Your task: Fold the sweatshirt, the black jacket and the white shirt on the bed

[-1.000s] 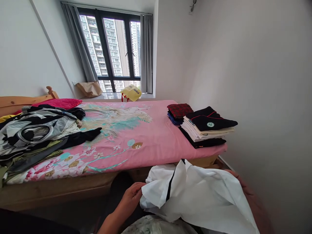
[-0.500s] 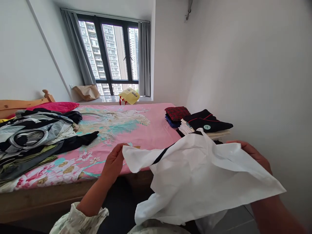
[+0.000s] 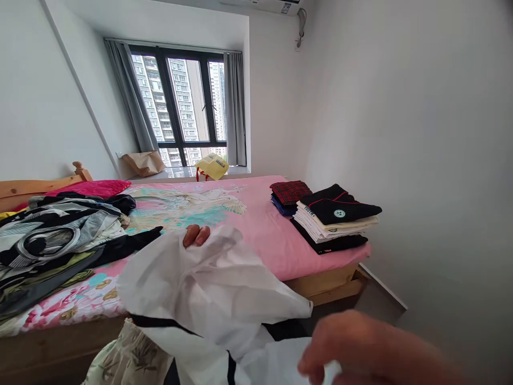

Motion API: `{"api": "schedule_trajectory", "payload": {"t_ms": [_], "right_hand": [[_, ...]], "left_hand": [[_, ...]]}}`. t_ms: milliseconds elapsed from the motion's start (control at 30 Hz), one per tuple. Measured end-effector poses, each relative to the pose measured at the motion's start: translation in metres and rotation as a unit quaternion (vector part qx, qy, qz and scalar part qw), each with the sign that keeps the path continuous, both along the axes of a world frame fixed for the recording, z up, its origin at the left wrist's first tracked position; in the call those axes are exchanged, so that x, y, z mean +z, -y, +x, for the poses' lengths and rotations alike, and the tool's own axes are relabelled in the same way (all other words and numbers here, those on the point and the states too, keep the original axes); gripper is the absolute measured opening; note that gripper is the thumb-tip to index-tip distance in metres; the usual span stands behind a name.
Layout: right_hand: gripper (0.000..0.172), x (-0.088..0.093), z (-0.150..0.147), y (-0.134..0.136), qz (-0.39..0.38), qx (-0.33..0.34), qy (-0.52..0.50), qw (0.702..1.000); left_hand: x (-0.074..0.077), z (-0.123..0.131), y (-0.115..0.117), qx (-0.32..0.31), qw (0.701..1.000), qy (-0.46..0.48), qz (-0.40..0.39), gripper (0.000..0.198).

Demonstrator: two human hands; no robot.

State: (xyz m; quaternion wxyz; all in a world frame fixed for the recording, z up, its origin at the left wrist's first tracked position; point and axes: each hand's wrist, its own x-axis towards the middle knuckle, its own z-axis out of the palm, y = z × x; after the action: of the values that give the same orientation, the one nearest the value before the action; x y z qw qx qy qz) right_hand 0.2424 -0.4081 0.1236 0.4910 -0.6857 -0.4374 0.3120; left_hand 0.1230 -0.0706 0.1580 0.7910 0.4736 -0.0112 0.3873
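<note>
A white garment with black bands hangs crumpled in front of me, over the bed's near edge. Two fingers of my left hand show over its upper part, gripping the cloth; the rest of that hand is hidden behind it. My right hand is at the lower right, blurred, with its fingers bent beside the garment's lower part. A bit of white shows under those fingers, but I cannot make out whether they hold it.
On the pink flowered bed sheet, a stack of folded clothes stands right, beside a folded red plaid piece. Loose clothes lie heaped left. A yellow bag and brown paper bag sit by the window.
The garment, earlier stretched between both hands, has swung left and down with my left hand. My right hand has moved down and left from its upper right corner. The folded stack is more exposed.
</note>
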Motion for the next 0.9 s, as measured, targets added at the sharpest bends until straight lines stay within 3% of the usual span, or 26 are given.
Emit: {"api": "schedule_trajectory", "payload": {"t_ms": [67, 133, 300, 367, 467, 600, 767, 900], "right_hand": [[0.026, 0.017, 0.013, -0.027, 0.026, 0.044, 0.007, 0.999], [0.041, 0.027, 0.025, -0.053, 0.075, 0.042, 0.018, 0.996], [0.071, 0.024, 0.016, -0.098, 0.094, 0.068, 0.067, 0.991], [0.061, 0.02, 0.006, -0.11, 0.09, 0.086, 0.053, 0.991], [0.029, 0.012, 0.0, -0.127, 0.109, 0.078, -0.038, 0.99], [0.03, -0.002, 0.014, -0.143, 0.155, 0.018, -0.17, 0.973], [0.032, -0.017, 0.032, -0.146, 0.154, -0.03, -0.265, 0.951], [0.033, -0.025, 0.034, -0.147, 0.15, -0.044, -0.289, 0.945]], "left_hand": [[0.002, -0.011, 0.015, -0.069, 0.997, 0.011, -0.036, 0.049], [0.005, -0.02, 0.031, -0.107, 0.992, 0.011, -0.066, 0.047], [0.013, -0.016, 0.062, -0.109, 0.99, -0.002, -0.092, 0.058], [0.011, -0.007, 0.066, -0.077, 0.991, 0.024, -0.103, 0.058], [0.002, 0.001, 0.059, -0.049, 0.99, 0.056, -0.119, 0.045], [-0.023, -0.007, 0.033, -0.081, 0.982, -0.034, -0.168, 0.02], [-0.066, -0.034, 0.026, -0.114, 0.966, -0.115, -0.201, 0.056], [-0.084, -0.05, 0.042, -0.071, 0.975, -0.194, -0.084, 0.073]]}}
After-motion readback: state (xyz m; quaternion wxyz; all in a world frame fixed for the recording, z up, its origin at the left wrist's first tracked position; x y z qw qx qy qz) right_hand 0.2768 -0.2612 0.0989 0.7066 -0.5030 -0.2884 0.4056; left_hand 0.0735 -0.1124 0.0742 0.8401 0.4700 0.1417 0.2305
